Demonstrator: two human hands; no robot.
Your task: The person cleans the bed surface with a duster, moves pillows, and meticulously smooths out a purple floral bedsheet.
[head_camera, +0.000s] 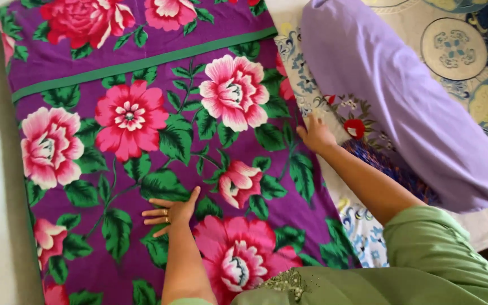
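The purple flowered pillowcase (142,141) lies flat on the bed. The left hand (170,213) presses on its middle, fingers spread wide and holding nothing. The right hand (314,135) rests flat on its right edge, beside the lilac bolster (402,107). This looks like smoothing; next comes gentle, even pushing outward

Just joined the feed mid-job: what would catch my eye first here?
A purple cloth with big pink flowers fills the left and centre, with the left hand pressed flat on it. The right hand rests at its right edge, beside a lilac bolster.
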